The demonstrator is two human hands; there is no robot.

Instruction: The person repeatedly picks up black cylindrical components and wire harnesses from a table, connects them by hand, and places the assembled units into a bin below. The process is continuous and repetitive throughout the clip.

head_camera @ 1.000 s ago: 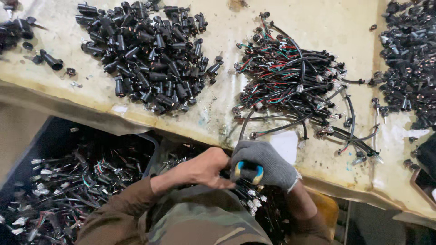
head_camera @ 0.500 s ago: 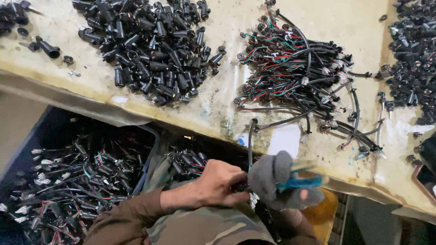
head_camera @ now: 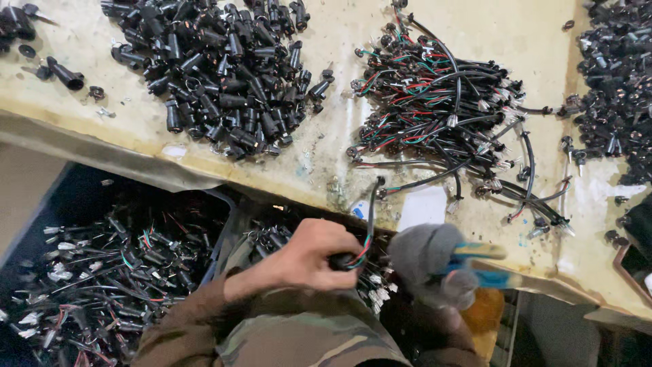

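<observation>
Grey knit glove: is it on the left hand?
No, the grey knit glove covers the right hand, which grips a blue-and-yellow handled tool, while the bare left hand pinches a black wired connector.

Bare left hand (head_camera: 309, 257) fisted, gloved right hand (head_camera: 435, 261) curled, hands close together.

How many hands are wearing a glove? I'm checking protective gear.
1. The right hand, blurred at lower centre-right, wears a grey glove and grips a blue-and-yellow tool. The left hand is bare, holding a wired connector.
</observation>
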